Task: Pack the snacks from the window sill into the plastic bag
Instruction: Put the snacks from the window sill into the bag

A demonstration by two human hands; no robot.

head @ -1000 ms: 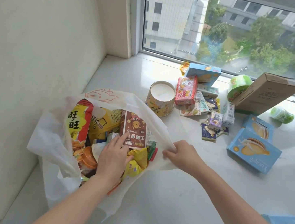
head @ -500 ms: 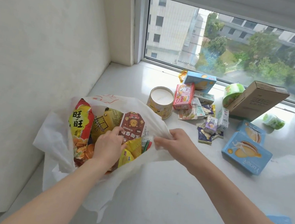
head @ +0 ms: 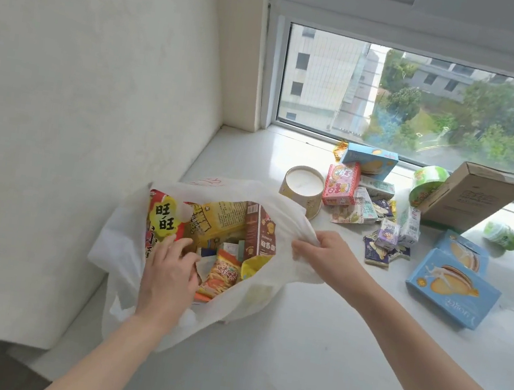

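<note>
My left hand (head: 168, 276) reaches into the mouth of the thin white plastic bag (head: 117, 241), fingers (head: 175, 246) loosely spread over the packets inside, clasping nothing I can make out. Just beyond those fingertips a yellow printed snack bag (head: 216, 219) lies tilted, and a red-and-yellow crisp packet (head: 161, 219) stands upright at their left. To their right an orange noodle-snack sachet (head: 221, 274) points its long axis toward me, and a tall brown carton (head: 261, 233) stands on end. My right hand (head: 328, 256) pinches the bag's right rim, fingers curled round the film. The bag sits on the pale stone window sill (head: 309, 351), mouth facing up toward me. Beyond my right fingers stand a round paper tub (head: 302, 191) and a pink box (head: 341, 183); far right lies a flat blue biscuit box (head: 452, 288).
</note>
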